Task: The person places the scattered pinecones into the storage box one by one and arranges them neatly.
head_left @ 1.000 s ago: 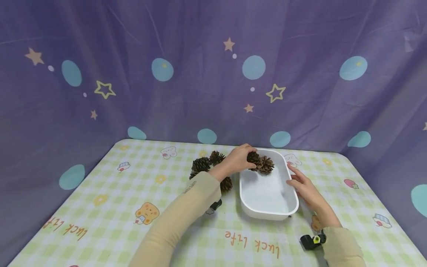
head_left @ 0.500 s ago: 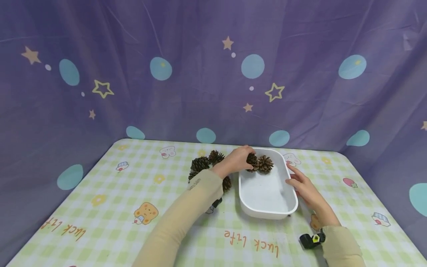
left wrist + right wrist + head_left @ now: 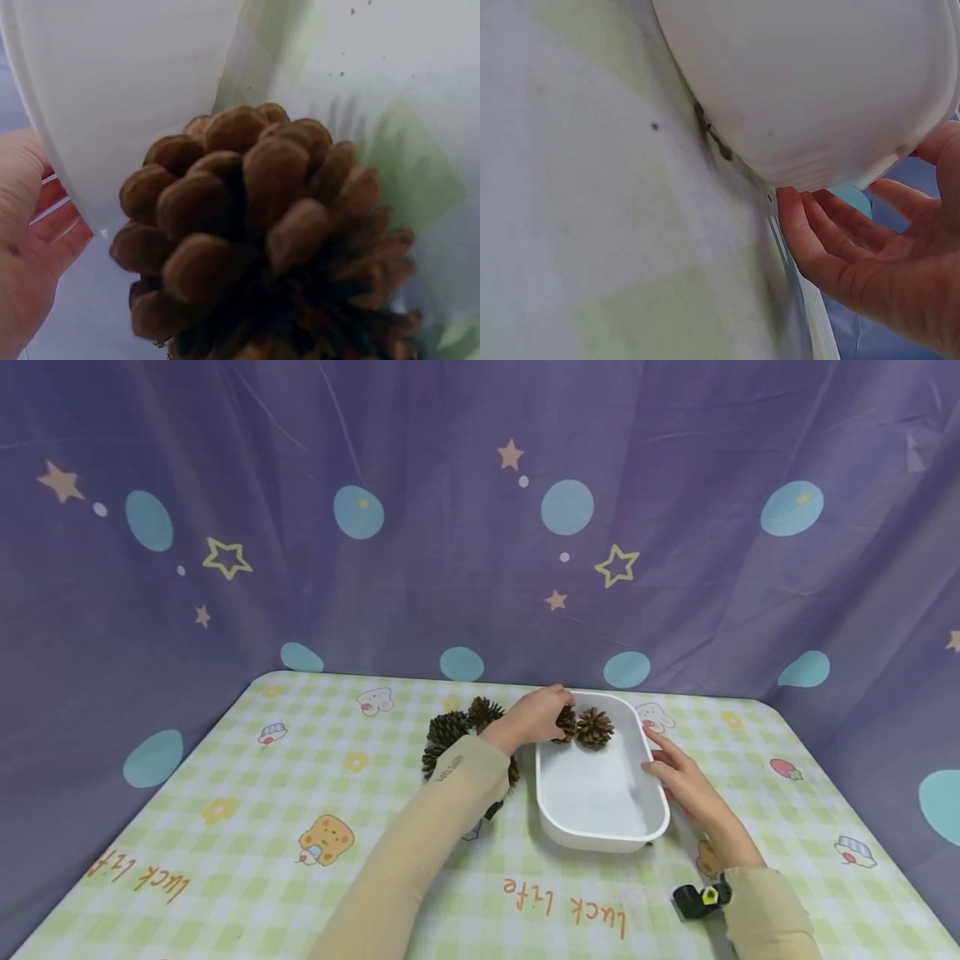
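Observation:
My left hand [image 3: 534, 717] reaches over the left rim of a white rectangular tub [image 3: 600, 793] and holds a brown pine cone [image 3: 566, 724] by the tub's far left corner. Right beside it in the tub sits another pine cone [image 3: 595, 729]. In the left wrist view, a large pine cone [image 3: 240, 217] outside the tub wall fills the foreground, and my left hand [image 3: 26, 240] shows beyond the rim. My right hand [image 3: 684, 783] rests against the tub's right side, with fingers [image 3: 840, 225] extended along the outer wall in the right wrist view.
Several pine cones [image 3: 450, 727] lie in a cluster left of the tub, partly hidden behind the left forearm. A green-and-white checked cloth [image 3: 247, 868] covers the table. A purple curtain [image 3: 450, 568] hangs behind it. A black wrist camera [image 3: 697, 900] sits by the right sleeve.
My left wrist and sleeve have shifted slightly right, while the hand stays at the same tub corner. A small gap now shows between the two pine cones. The right hand keeps its place.

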`<state>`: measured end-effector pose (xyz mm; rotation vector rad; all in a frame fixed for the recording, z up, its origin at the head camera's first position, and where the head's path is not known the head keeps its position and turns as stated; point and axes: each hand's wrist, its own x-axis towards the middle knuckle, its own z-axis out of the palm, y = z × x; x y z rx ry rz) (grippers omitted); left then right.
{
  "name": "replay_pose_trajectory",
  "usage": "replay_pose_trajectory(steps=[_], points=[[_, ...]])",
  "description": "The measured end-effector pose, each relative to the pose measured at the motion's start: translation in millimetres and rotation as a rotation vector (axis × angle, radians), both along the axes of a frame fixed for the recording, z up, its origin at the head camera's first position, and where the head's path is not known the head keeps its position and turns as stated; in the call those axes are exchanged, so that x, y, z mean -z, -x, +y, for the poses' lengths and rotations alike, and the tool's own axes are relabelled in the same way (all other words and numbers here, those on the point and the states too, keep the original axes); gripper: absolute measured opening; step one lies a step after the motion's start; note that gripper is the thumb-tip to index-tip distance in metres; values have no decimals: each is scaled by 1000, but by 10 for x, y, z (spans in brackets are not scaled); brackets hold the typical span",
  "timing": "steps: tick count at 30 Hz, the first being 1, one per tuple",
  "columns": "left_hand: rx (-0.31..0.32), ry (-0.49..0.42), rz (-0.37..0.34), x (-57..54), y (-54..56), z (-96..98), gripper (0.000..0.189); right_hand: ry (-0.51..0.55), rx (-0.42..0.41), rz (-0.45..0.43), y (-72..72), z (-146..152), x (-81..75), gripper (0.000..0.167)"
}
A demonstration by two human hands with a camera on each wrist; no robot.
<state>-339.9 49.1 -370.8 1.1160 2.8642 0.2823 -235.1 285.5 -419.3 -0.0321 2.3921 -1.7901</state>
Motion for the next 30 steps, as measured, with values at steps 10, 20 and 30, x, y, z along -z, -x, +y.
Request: replay_pose_trajectory(steps=[10, 20, 30], points=[[-13, 39, 14, 98, 47, 14, 50, -11, 19, -19, 14, -18, -1, 66], [-6, 14, 40, 146, 65, 42, 53, 0, 15, -14, 4, -11, -3, 66], [10, 12, 24, 124, 53, 34, 55, 2, 7, -5, 8, -4, -2, 66]])
